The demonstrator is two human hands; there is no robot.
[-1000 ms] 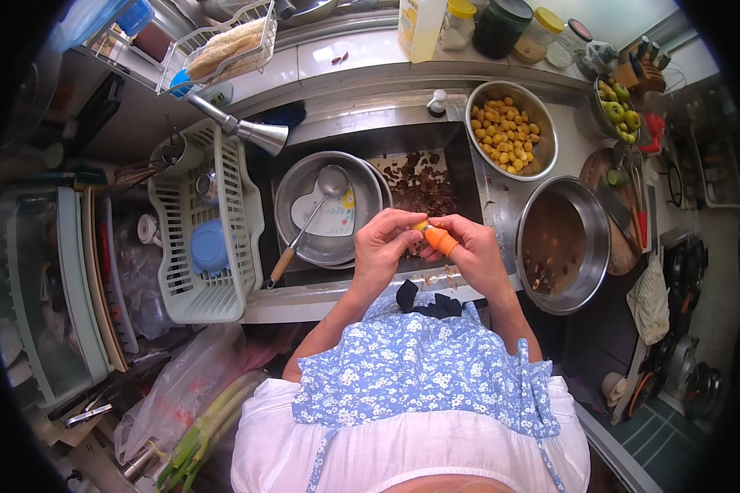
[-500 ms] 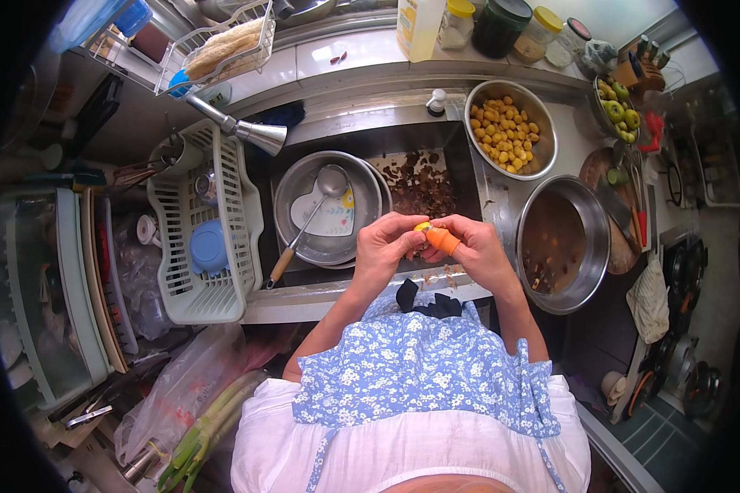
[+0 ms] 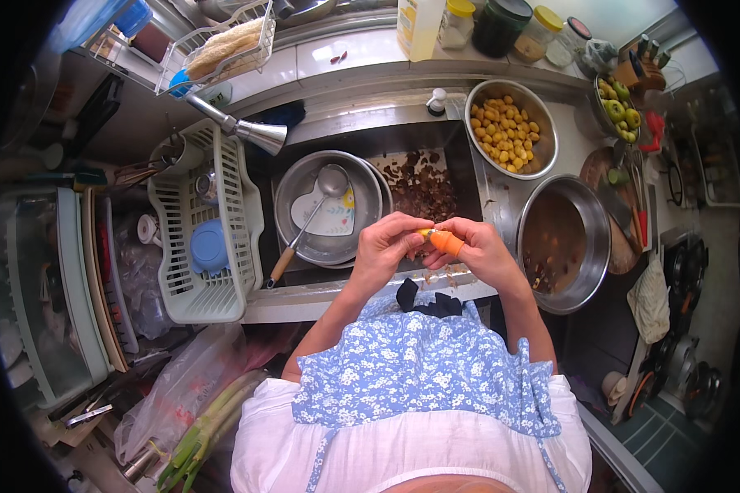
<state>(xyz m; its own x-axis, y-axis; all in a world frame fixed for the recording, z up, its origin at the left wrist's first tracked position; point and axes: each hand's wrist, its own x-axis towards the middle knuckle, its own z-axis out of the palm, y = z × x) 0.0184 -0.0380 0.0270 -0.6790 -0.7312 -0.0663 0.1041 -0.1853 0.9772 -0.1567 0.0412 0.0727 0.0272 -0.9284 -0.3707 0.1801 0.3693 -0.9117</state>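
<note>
Over the sink's near edge my hands meet, both closed. My left hand pinches a small yellow chestnut between thumb and fingers. My right hand presses against its right side, wearing an orange finger guard that looks pulled over the thumb. The fingers hide most of the nut. Brown skin scraps lie on the counter edge beneath. A steel bowl of yellow peeled chestnuts stands at the far right. Nearer me, a larger steel basin holds murky brown water with some dark pieces.
Brown peelings cover part of the sink floor. Left of them are nested steel bowls with a ladle and heart-shaped dish. A white dish rack stands left. Jars line the back ledge.
My right hand and the orange guard have shifted slightly right and turned a little. Less of the yellow nut shows now. My left hand has barely moved.
</note>
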